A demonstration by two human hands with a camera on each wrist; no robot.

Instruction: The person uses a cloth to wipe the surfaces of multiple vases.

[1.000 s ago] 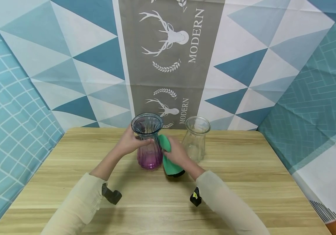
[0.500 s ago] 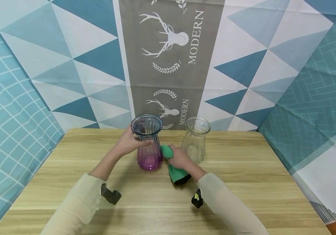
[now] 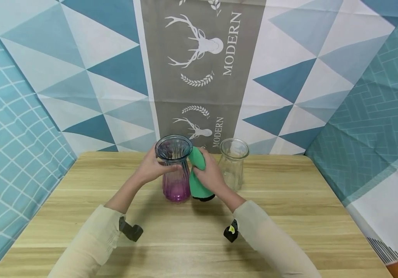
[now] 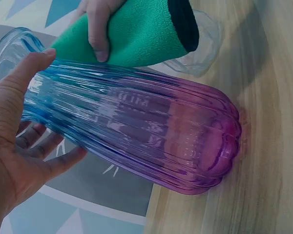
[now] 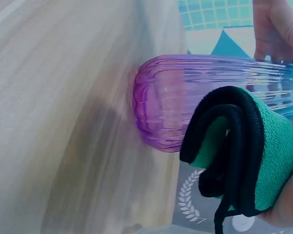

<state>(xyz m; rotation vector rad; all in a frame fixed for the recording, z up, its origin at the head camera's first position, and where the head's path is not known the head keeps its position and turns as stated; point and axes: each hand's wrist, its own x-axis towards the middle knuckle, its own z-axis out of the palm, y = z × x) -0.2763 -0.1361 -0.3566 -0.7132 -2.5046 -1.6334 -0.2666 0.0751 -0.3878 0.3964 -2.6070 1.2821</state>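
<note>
A ribbed glass vase point(image 3: 177, 189), blue at the neck and pink at the base, stands upright on the table. My left hand point(image 3: 153, 169) grips its neck from the left, thumb across the near side; in the left wrist view the thumb and fingers point(image 4: 63, 161) curl round the glass. My right hand point(image 3: 210, 173) holds a folded green cloth point(image 3: 198, 185) with black edging against the vase's right side. The right wrist view shows the cloth point(image 5: 278, 151) rolled in layers beside the glass. Part of the vase's right side is hidden by the cloth.
A clear glass vase point(image 3: 234, 162) stands just right of my right hand, partly hidden by it. The wooden table point(image 3: 171, 247) meets a patterned wall cloth point(image 3: 202, 88) behind both vases.
The right hand first lowered with the cloth, then rose again along the vase's right side to near the rim. The left hand and both vases have stayed in place.
</note>
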